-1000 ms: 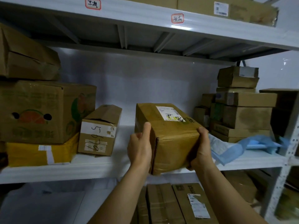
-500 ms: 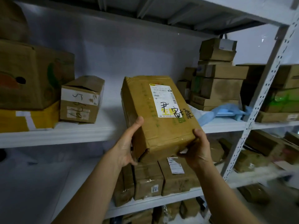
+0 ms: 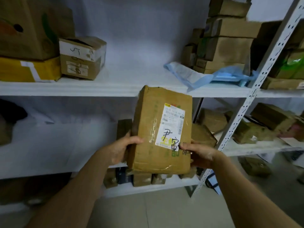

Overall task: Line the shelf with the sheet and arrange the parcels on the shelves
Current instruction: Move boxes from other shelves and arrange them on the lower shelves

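Note:
I hold a brown taped cardboard parcel [image 3: 148, 129] with a white shipping label in front of the shelving, off the shelf and tilted with its label face toward me. My left hand [image 3: 120, 149] grips its lower left edge, thumb on the front. My right hand [image 3: 199, 153] grips the lower right corner, thumb over the label's handwriting. Behind the parcel the upper white shelf [image 3: 98, 89] has bare room in its middle. A white sheet [image 3: 57, 142] covers the left part of the shelf below.
On the upper shelf stand a small box marked 5 [image 3: 80, 58], a yellow box [image 3: 28, 69] under a big fruit carton, a blue plastic bag [image 3: 202, 74] and a stack of boxes [image 3: 228, 38] at right. Several parcels fill the lower shelves. A white perforated upright [image 3: 256, 99] runs diagonally.
The parcel has come off the upper shelf and moved down toward me, now in front of the lower shelf. My view has dropped, showing the floor.

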